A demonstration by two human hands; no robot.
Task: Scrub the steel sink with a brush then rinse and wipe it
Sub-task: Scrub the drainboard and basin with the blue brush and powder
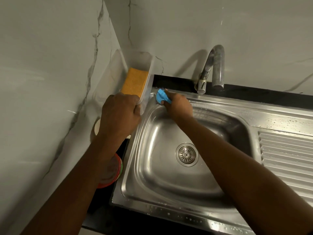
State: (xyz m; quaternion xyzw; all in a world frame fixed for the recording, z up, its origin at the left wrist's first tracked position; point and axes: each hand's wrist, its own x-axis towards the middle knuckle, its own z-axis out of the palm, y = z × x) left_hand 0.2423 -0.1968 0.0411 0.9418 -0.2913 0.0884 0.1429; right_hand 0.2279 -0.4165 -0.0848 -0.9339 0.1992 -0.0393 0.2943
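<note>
Your right hand (pixel 177 106) grips a blue brush (pixel 162 97) against the far left corner of the steel sink (pixel 169 175) rim. Your left hand (pixel 118 114) holds a clear plastic container (pixel 116 68) with an orange sponge (pixel 134 83) inside, tilted beside the sink. The tap (pixel 211 68) stands behind, on the black counter (pixel 254 96).

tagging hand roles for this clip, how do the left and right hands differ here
The left hand grips a clear container with an orange sponge inside; the right hand grips the blue brush. The left hand is beside the sink; the right hand reaches across it to the back left corner. Both are curled round something.
</note>
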